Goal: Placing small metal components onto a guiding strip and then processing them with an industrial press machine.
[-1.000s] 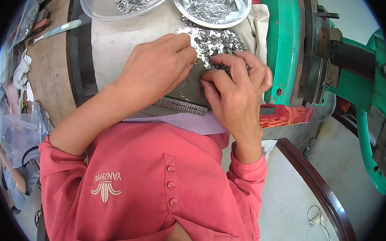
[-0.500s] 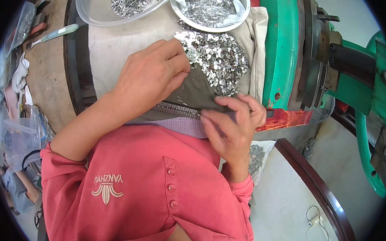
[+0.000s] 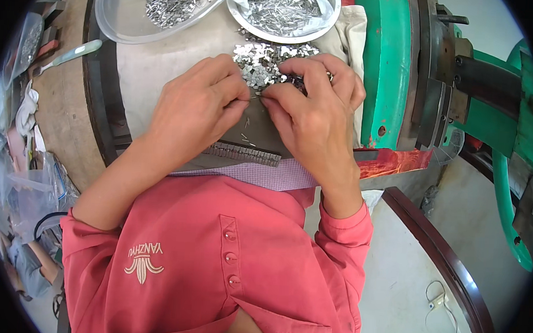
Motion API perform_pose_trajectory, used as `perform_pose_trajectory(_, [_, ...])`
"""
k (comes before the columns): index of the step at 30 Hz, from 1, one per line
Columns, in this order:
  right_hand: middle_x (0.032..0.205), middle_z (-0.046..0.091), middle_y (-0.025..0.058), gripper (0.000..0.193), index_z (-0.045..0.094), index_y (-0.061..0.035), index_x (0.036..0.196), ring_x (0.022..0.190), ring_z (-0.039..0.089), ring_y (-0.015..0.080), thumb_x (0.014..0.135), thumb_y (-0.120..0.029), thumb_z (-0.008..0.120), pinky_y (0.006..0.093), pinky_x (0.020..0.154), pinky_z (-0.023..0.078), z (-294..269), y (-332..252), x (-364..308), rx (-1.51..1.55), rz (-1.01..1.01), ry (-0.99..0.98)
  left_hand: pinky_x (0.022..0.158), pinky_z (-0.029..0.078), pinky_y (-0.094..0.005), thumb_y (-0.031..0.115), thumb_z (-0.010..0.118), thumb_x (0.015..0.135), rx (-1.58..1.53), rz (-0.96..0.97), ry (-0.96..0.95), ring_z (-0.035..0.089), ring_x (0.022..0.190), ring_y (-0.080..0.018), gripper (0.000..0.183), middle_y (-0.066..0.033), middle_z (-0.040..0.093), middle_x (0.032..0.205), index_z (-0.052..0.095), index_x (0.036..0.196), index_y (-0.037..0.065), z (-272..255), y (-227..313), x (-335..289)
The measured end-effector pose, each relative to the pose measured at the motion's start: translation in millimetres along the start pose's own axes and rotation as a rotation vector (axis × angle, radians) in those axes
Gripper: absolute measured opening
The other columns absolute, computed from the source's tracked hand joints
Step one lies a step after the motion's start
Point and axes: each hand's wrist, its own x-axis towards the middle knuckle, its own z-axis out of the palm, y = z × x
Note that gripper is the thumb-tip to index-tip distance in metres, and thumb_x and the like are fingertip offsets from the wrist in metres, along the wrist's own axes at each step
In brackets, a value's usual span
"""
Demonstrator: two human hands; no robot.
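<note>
My left hand [image 3: 199, 99] is closed in a pinch, with a thin metal pin [image 3: 254, 96] just showing at its fingertips. Close by on the right, my right hand [image 3: 318, 103] has thumb and forefinger pinched together; what they hold is too small to make out. Both hands meet at the near edge of a heap of small shiny metal pieces [image 3: 257, 60], and my right hand covers part of it. Nearer to me lies a row of metal pieces [image 3: 246, 154] set side by side on a dark strip. A few loose pins [image 3: 247, 140] lie on the dark cloth behind it.
A clear plastic tub [image 3: 126, 32] with small metal parts stands at the far left, beside a white bowl [image 3: 277, 38] of pins. On the right rises a green machine frame [image 3: 385, 70]. A pale-handled tool [image 3: 79, 50] rests on the left.
My right hand has left the end of the metal row and moved up to the heap, closing beside my left fingertips. My left hand has shifted slightly left and down.
</note>
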Motion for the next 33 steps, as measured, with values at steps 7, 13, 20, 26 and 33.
perform_pose_trajectory(7, [0.111, 0.066, -0.0032, 0.016, 0.073, -0.015, 0.082, 0.113, 0.053, 0.0262, 0.07, -0.012, 0.082, 0.0422, 0.096, 0.031, -9.8, -4.4, -18.3, -0.009, 0.057, -0.014, 0.067, 0.049, -0.0399, 0.0, 0.074, 0.075, -0.037, 0.0, 0.063, 0.059, 0.08, -0.0292, 0.014, -0.008, 0.058, 0.09, 0.064, 0.084, 0.004, -9.2, 1.3, -15.5])
perform_pose_trajectory(13, [0.108, 0.067, -0.0023, 0.018, 0.072, -0.0142, 0.082, 0.114, 0.051, 0.0294, 0.068, -0.009, 0.082, 0.0402, 0.098, 0.032, -19.1, -4.6, -49.8, 0.14, 0.166, -0.031, 0.065, 0.046, -0.037, -0.001, 0.076, 0.074, -0.062, -0.089, 0.05, 0.057, 0.079, -0.0272, 0.017, -0.0068, 0.058, 0.089, 0.065, 0.086, 0.004, -7.4, -2.6, -23.8])
perform_pose_trajectory(20, [0.115, 0.064, -0.0059, 0.018, 0.072, -0.0218, 0.084, 0.119, 0.048, 0.0262, 0.071, -0.017, 0.082, 0.0424, 0.1, 0.03, -25.0, -21.1, -84.6, 0.198, 0.213, -0.06, 0.068, 0.047, -0.0369, -0.001, 0.076, 0.073, 0.01, -0.017, 0.052, 0.057, 0.082, -0.0266, 0.017, -0.0059, 0.058, 0.09, 0.064, 0.083, 0.004, -3.9, -2.7, -21.3])
perform_pose_trajectory(26, [0.113, 0.065, -0.0037, 0.019, 0.075, -0.0209, 0.083, 0.114, 0.052, 0.0278, 0.067, -0.019, 0.085, 0.0413, 0.098, 0.03, -21.7, -29.6, -88.3, 0.05, 0.224, -0.008, 0.071, 0.047, -0.0362, -0.001, 0.076, 0.075, 0.01, -0.034, 0.031, 0.057, 0.085, -0.0268, 0.016, -0.0071, 0.059, 0.093, 0.065, 0.086, 0.003, -3.5, -3.0, -24.2])
perform_pose_trajectory(33, [0.116, 0.064, -0.0025, 0.018, 0.074, -0.0191, 0.084, 0.114, 0.053, 0.0259, 0.069, -0.018, 0.084, 0.0411, 0.098, 0.031, -22.6, -29.7, -88.0, 0.125, 0.229, 0.03, 0.07, 0.048, -0.0385, 0.001, 0.075, 0.075, -0.052, -0.01, 0.04, 0.059, 0.083, -0.0281, 0.016, -0.0066, 0.061, 0.094, 0.065, 0.086, 0.004, -8.8, 3.0, -27.0])
